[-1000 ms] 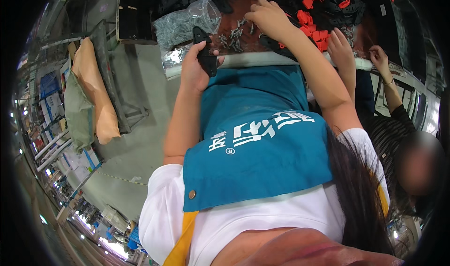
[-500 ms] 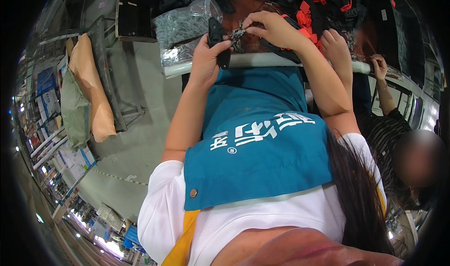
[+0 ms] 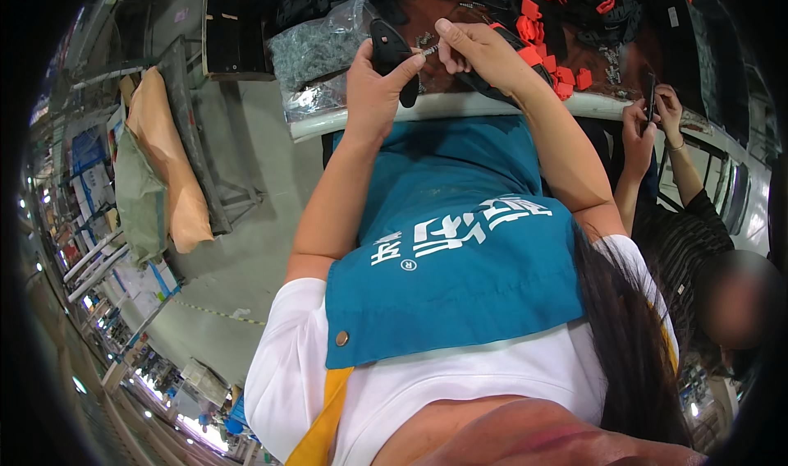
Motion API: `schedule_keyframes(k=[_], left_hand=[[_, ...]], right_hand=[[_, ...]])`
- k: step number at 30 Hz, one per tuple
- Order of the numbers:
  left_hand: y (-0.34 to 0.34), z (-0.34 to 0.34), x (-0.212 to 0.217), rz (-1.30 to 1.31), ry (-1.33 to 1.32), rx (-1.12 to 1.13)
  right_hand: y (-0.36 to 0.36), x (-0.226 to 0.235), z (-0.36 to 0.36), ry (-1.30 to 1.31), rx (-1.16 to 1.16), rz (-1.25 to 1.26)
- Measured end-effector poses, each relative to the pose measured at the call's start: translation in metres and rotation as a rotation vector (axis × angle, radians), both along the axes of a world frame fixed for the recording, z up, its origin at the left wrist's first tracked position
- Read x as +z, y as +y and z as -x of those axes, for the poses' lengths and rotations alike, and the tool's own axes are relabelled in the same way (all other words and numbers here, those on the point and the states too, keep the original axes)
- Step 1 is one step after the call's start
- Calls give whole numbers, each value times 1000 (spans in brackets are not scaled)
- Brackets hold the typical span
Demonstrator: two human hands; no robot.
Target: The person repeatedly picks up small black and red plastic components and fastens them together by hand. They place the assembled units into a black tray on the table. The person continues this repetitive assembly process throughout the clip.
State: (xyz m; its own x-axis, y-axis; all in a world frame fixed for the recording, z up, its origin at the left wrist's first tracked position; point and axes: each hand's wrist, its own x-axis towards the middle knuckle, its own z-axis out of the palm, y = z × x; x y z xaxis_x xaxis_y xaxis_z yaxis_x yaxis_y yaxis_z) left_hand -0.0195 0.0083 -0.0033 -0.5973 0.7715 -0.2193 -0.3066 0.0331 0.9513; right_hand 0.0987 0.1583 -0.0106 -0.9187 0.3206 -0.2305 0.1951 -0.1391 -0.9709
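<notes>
My left hand [image 3: 379,90] is closed round a flat black plastic part [image 3: 388,49], its thumb pressed along the part's edge. My right hand [image 3: 484,54] is just to the right, fingers curled in a pinch. A small metal spring [image 3: 432,50] bridges the gap between the left thumb and the right fingers; its far end is hidden at the right fingertips. A few more springs [image 3: 423,39] lie on the brown table behind the hands. Another black part [image 3: 490,88] lies partly under my right wrist.
At the left on the table rests a clear bag [image 3: 320,43] of small greyish-green pieces. Red plastic pieces [image 3: 533,51] are scattered to the right, with black parts [image 3: 611,22] beyond. A co-worker's hands [image 3: 648,121] hold a dark piece near the white padded table edge [image 3: 607,105].
My right hand has lifted off the spring pile with a spring and turned toward the black part. My left hand tilted that part. The co-worker's one hand drew back from the table to meet the other.
</notes>
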Motion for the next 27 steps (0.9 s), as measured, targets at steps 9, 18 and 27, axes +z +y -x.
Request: schedule_keyframes(k=[9,18,27], left_hand=[[2,1,-2,-11,-113,25],[0,1,-6,-66,-126,76],[2,5,-12,-9,-77,-60]], right_hand=[[-11,5,-3,125,-62,-373],[-14,6,-9,205,-195,452],[-18,-4,7,80,-93,-35]])
